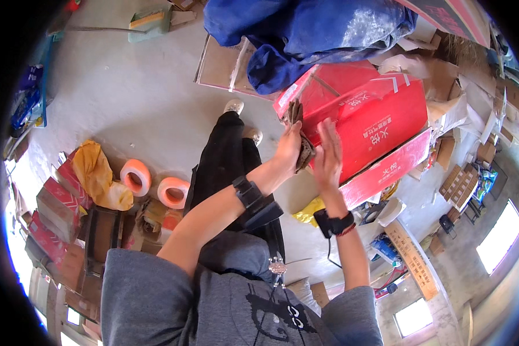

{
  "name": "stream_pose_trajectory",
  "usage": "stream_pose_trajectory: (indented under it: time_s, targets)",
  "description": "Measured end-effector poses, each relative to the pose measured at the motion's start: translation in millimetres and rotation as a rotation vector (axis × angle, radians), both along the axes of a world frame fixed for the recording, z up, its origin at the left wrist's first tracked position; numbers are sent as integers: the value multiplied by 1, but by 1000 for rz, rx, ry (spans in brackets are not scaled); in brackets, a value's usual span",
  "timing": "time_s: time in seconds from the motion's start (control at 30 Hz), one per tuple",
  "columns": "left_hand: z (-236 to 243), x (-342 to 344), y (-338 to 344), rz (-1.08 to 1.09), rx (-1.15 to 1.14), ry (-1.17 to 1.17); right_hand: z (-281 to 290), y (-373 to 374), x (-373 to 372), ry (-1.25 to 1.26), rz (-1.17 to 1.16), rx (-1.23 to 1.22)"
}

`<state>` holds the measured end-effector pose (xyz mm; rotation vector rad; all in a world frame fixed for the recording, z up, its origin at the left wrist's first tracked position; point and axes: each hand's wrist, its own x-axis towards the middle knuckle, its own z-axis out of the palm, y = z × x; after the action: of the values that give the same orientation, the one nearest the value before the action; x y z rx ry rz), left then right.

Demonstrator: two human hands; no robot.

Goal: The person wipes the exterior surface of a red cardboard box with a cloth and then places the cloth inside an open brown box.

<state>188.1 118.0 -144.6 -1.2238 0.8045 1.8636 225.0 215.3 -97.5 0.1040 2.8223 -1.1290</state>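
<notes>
My left hand (289,145) is closed around a dirty brown-grey work glove (304,157), whose finger-like ends stick out above the hand. Beside it my right hand (328,151) is held flat with its fingers stretched out, slightly smeared, facing the glove. Whether the right palm touches the glove, I cannot tell. Both hands are over the near left edge of a large red carton (380,124) with an open flap. Dark straps with small devices sit on both wrists.
Blue cloth (311,34) with white dust lies beyond the carton, over a flat brown box (219,66). Two orange tape rolls (135,177) and a yellow cloth (95,173) are at left. A yellow bag (310,211) lies below the carton; scrap cardboard (444,78) is heaped at right.
</notes>
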Motion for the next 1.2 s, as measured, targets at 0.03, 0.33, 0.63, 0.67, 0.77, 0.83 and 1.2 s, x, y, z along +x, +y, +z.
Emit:
stream_pose_trajectory:
  time_s: [0.03, 0.33, 0.63, 0.67, 0.77, 0.83, 1.2]
  targets:
    - [13, -7, 2, 30, 10, -25, 3, -11, 7, -50, -48, -173]
    - [-23, -2, 12, -85, -126, -7, 39, -61, 13, -302, -620, -900]
    - [-30, -13, 8, -383, -105, 49, 58, 0, 72, -233, -615, -191]
    - [-29, -16, 2, -492, -96, 98, 42, 19, 91, 1, -770, -258]
    - [-36, -19, -17, -773, -172, 318, 4, 91, 152, -27, -1175, 41]
    - [-46, -16, -26, -845, -140, 489, -9, 121, 175, -98, -1359, -29]
    - [-33, -1, -23, -1155, -343, 1139, -38, 189, 182, -260, -1317, -457]
